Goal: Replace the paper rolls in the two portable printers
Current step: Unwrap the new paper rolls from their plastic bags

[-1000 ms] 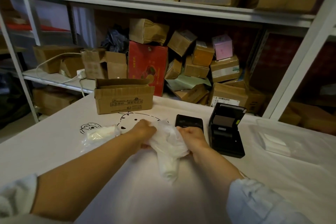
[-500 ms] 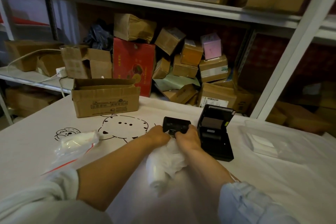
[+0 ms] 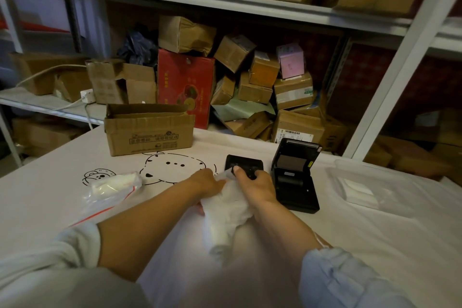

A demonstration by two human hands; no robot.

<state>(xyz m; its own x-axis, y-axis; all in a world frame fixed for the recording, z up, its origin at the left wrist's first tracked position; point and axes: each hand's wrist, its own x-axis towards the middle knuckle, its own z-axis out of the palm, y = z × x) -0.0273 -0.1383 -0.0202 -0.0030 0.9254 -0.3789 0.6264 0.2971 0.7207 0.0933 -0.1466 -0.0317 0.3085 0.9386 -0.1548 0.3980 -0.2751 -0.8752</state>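
Observation:
Both of my hands grip a clear plastic bag (image 3: 226, 210) with white paper rolls inside, held over the white table (image 3: 350, 245). My left hand (image 3: 205, 182) pinches the bag's top from the left; my right hand (image 3: 255, 186) pinches it from the right. Just behind my hands lies a small black printer (image 3: 243, 164), lid closed. To its right stands a second black printer (image 3: 295, 177) with its lid raised and its paper bay exposed. A second bag of rolls (image 3: 112, 186) with a red zip strip lies at the left.
An open cardboard box (image 3: 150, 130) stands at the table's back left. A clear bag holding white paper (image 3: 360, 190) lies at the right. Shelves crowded with cartons run behind the table, with a white upright post (image 3: 400, 57) at the right.
My hands have carried the bag farther from me, up to the closed printer. The view has shifted, so the printers sit more to the right.

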